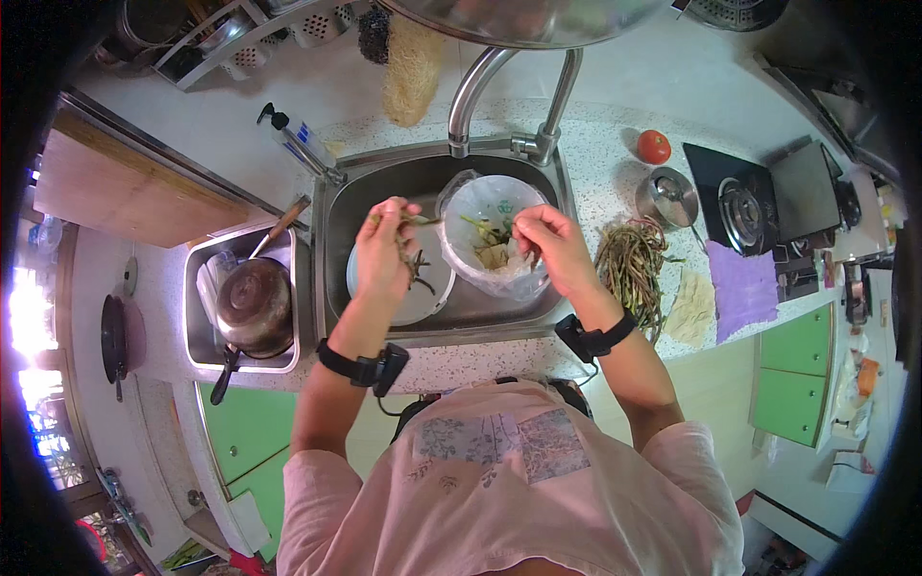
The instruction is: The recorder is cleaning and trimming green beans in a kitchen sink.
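My left hand (387, 241) holds thin greenish-brown vegetable stems above a white plate or bowl (434, 294) in the sink. Short dark pieces (418, 277) lie on that dish. My right hand (551, 241) is at the right rim of a white bin (459, 252) lined with a clear plastic bag, its fingertips pinched together; a dark scrap shows beneath them. Inside the bin are green and pale scraps (493, 252). A heap of long brown-green stems (630, 270) rests on the counter to the right of my right hand.
The steel sink (335, 288) has a faucet (461, 115) behind it. A tomato (653, 147), a metal pot (670, 196), a purple cloth (742, 288) and a gas stove (735, 194) are at right. On the left, a smaller basin (191, 309) holds an upturned dark pan (253, 302).
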A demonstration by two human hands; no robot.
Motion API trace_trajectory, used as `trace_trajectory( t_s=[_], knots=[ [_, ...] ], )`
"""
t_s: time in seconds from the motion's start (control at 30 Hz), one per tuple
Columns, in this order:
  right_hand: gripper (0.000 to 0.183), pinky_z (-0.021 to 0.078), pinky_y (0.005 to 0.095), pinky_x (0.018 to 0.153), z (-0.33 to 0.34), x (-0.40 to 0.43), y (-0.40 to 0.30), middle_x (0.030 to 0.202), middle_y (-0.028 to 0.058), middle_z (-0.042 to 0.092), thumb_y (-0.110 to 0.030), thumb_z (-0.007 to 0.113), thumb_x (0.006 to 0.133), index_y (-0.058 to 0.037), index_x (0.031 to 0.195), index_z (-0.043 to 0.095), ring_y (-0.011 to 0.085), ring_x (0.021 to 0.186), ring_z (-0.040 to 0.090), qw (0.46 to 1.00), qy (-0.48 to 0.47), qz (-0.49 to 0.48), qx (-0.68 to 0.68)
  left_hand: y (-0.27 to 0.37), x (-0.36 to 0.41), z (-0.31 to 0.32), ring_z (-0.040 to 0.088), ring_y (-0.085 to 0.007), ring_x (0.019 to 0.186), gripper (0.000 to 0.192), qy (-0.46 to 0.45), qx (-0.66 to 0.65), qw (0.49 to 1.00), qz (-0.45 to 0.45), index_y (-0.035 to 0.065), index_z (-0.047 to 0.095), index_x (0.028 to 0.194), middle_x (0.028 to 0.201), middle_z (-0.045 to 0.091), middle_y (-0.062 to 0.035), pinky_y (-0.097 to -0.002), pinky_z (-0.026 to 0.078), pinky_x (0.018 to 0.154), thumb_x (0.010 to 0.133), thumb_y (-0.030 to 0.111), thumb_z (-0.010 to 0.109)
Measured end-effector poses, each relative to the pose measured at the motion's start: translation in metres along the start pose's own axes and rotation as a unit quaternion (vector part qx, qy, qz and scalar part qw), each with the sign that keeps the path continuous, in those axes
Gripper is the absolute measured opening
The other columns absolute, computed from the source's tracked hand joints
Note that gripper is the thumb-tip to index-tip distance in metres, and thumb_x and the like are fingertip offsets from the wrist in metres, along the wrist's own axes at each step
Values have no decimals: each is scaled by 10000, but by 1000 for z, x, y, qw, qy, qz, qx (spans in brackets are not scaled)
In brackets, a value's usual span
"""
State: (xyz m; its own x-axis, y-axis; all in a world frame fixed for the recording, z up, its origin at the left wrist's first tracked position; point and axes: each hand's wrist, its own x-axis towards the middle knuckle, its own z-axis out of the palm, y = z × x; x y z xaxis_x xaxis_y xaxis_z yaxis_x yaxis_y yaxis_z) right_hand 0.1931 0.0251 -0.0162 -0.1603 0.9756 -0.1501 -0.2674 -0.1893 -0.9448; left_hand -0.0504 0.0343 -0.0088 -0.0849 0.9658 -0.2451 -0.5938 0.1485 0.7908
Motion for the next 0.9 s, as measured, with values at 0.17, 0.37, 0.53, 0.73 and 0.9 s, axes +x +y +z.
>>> trace_trajectory(
  t_s=[0.17, 0.37, 0.53, 0.73, 0.9],
  knots=[
    [167, 443, 200, 675, -8, -1, -9, 895, 46, 639, -130, 588, 908, -1, 1008, 623, 72, 732, 558, 1000, 0, -10, 1, -28, 45, -81, 424, -57, 641, 163, 83, 234, 969, -17, 89, 571, 936, 858, 582, -1, -195, 341, 514, 942, 251, 553],
    [289, 488, 240, 787, 16, -2, -9, 950, 73, 667, -38, 629, 855, 21, 1128, 551, 113, 854, 618, 998, -17, -42, -37, -66, 52, -130, 592, -228, 1027, 451, 77, 862, 417, 276, -36, 523, 1238, 1111, 636, -123, -319, 473, 866, 884, 227, 617],
    [424, 516, 258, 711, 27, -4, -1, 887, 82, 677, -24, 701, 783, -17, 1163, 515, 121, 785, 644, 966, 28, -108, -233, -42, 0, 9, 620, -163, 902, 247, -170, 378, 903, 110, -4, 664, 1030, 1027, 656, -127, -279, 489, 775, 823, 126, 690],
    [452, 519, 292, 652, 39, -9, -7, 810, 86, 658, -51, 747, 732, -62, 1135, 543, 177, 767, 646, 908, 26, -218, -358, -40, -6, 23, 620, -114, 775, 163, -152, 343, 923, 83, -19, 675, 970, 867, 680, -83, -243, 488, 711, 847, 88, 658],
    [210, 501, 291, 618, 29, 0, -15, 788, 67, 648, -56, 676, 797, -42, 997, 613, 166, 728, 621, 894, -10, -263, -363, -36, -6, 23, 630, -103, 757, 127, -189, 367, 910, 27, -27, 665, 931, 854, 677, -80, -253, 540, 682, 877, 82, 628]
  ],
)
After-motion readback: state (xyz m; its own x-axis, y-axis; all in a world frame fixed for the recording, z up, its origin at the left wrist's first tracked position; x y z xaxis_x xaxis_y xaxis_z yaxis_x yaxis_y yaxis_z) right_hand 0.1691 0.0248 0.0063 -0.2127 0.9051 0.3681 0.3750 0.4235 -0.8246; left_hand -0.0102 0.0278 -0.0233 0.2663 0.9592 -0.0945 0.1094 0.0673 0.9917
